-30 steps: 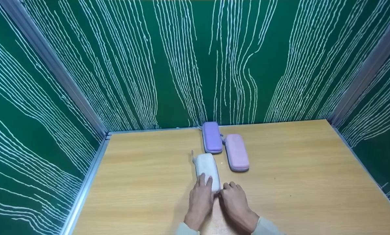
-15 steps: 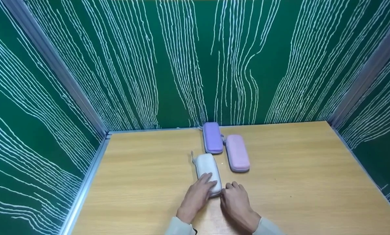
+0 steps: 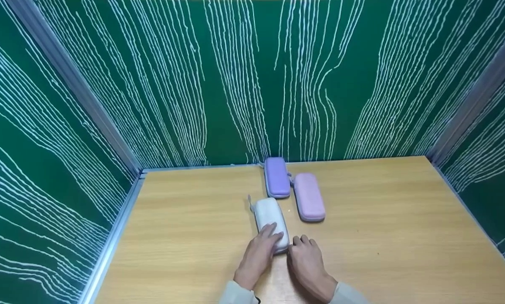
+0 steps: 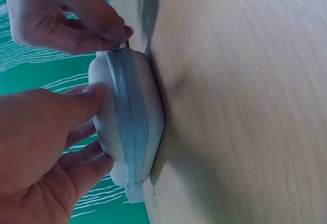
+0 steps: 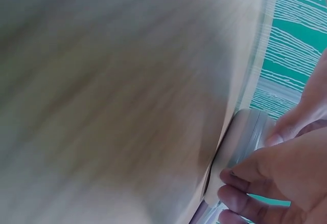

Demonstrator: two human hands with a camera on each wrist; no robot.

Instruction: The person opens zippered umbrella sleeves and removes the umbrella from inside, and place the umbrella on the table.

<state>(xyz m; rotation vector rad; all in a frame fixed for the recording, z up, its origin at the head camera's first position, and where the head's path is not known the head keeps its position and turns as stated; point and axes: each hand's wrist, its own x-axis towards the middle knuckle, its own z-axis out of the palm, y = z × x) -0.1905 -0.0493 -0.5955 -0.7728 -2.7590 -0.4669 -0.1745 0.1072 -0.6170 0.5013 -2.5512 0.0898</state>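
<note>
A white hard-shell zipper case (image 3: 269, 209) lies flat on the table, a strap loop at its far left corner. My left hand (image 3: 258, 255) rests over its near half, thumb and fingers spread and pressing on the upper shell, as the left wrist view shows. At the near right corner my right hand (image 3: 309, 266) pinches the zipper pull (image 4: 117, 46) between thumb and curled index finger. The zipper seam (image 4: 127, 111) along the near end is closed. In the right wrist view the right fingertips (image 5: 235, 198) are right at the case's end.
Behind the white case lies a purple case (image 3: 277, 177), close to the back wall. A pink case (image 3: 309, 197) lies to its right. Green panels (image 3: 231, 84) with white wavy lines and metal posts (image 3: 79, 88) enclose the wooden table (image 3: 184, 236) at the back and sides.
My left hand has shifted and turned, its thumb now on top of the white case. The case's near end has swung slightly right. My right hand stays at the corner.
</note>
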